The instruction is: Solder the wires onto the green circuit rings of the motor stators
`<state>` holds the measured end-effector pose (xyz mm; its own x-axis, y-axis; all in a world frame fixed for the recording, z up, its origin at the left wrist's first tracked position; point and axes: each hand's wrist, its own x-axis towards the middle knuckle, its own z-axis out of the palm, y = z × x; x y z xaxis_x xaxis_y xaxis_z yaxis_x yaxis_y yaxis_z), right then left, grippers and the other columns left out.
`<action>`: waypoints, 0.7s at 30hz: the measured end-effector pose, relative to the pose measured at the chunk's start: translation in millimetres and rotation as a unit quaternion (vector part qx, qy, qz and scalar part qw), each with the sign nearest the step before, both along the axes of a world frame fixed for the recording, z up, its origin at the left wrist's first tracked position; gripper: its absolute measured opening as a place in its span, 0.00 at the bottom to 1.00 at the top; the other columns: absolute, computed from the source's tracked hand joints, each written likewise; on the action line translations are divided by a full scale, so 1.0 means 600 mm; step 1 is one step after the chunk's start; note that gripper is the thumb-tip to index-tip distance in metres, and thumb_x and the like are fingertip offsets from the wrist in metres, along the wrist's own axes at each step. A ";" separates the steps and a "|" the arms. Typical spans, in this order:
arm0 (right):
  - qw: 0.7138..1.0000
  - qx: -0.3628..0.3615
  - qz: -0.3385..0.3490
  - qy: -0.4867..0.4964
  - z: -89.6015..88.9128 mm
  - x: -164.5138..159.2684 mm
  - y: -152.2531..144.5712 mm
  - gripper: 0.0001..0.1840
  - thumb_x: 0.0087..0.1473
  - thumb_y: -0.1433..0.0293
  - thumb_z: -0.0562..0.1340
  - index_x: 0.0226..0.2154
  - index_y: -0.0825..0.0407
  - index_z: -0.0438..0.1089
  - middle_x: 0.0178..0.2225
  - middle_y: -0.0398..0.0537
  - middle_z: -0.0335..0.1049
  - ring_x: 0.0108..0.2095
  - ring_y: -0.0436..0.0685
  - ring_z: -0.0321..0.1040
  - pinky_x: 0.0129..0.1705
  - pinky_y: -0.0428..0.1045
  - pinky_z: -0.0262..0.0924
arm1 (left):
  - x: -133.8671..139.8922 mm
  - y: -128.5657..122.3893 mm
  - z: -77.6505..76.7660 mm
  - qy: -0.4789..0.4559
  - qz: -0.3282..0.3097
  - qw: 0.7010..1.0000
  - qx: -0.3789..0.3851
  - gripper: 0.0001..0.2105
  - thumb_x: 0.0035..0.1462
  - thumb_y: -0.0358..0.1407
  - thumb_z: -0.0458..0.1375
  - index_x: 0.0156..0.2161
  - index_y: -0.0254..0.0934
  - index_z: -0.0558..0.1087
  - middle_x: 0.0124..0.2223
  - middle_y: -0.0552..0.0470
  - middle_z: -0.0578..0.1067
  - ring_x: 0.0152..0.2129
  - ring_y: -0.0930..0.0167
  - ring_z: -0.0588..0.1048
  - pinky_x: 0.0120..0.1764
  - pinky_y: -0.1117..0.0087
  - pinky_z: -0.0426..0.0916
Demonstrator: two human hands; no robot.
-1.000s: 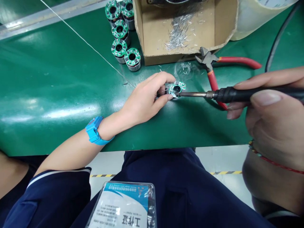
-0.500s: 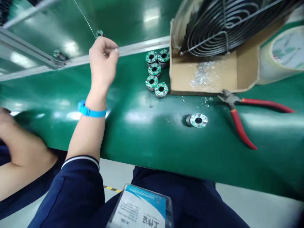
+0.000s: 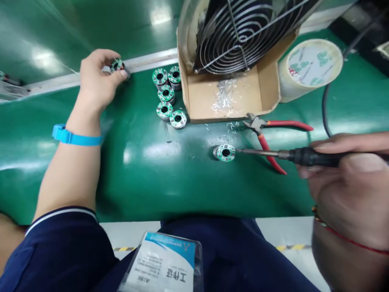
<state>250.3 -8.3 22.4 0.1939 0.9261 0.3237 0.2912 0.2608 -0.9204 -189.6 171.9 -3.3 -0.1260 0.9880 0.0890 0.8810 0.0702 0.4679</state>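
Observation:
My left hand (image 3: 99, 83), wearing a blue wrist strap (image 3: 75, 138), grips a small motor part with a round green circuit board (image 3: 116, 65) by the table's back rail. From the right comes my right hand (image 3: 343, 174), closed around a soldering iron (image 3: 306, 156). The iron's tip is close to the edge of a single motor part with a ring-shaped board (image 3: 225, 153) lying on the green table; whether they touch I cannot tell. Several similar motor parts (image 3: 166, 94) stand grouped left of the cardboard box.
A fan with a wire guard (image 3: 241, 38) stands in the cardboard box (image 3: 197, 109), where clipped wire bits (image 3: 224, 97) lie. Red-handled cutters (image 3: 264, 140), a tape roll (image 3: 313, 65) and a black cable (image 3: 325, 109) are to the right. Another person's arm (image 3: 10, 239) shows at lower left.
My right hand has come into view with the soldering iron. My left hand now visibly holds a motor part at the rail. The view has shifted to the right.

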 end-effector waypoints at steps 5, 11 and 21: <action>0.997 0.057 0.042 0.008 0.003 -0.026 0.006 0.07 0.53 0.62 0.70 0.32 0.46 0.81 0.19 0.41 0.70 0.15 0.48 0.63 0.11 0.46 0.51 | 0.045 -0.110 0.000 -0.076 -0.118 0.988 0.069 0.32 0.59 0.64 0.57 0.62 0.53 0.62 0.59 0.65 0.69 0.35 0.79 0.63 0.25 0.73 0.65; 0.998 0.050 0.044 -0.007 -0.003 -0.024 0.008 0.10 0.55 0.59 0.68 0.33 0.47 0.80 0.19 0.39 0.67 0.16 0.46 0.61 0.15 0.47 0.50 | 0.139 -0.238 0.053 -0.307 -0.089 0.947 0.037 0.11 0.61 0.36 0.62 0.49 0.48 0.75 0.41 0.57 0.75 0.23 0.80 0.60 0.18 0.71 0.54; 0.994 0.043 0.093 -0.025 -0.012 -0.021 0.022 0.13 0.58 0.56 0.66 0.33 0.49 0.78 0.19 0.38 0.67 0.18 0.47 0.63 0.26 0.51 0.66 | 0.280 -0.298 0.025 -0.244 -0.270 0.925 -0.107 0.16 0.58 0.28 0.61 0.51 0.39 0.69 0.41 0.51 0.75 0.28 0.76 0.71 0.31 0.71 0.70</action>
<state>237.9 4.8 15.3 0.0039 0.9129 0.4081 0.2759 0.3913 -0.8779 -21.6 -7.2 11.9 0.4184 0.9067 -0.0534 0.5015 -0.1816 0.8459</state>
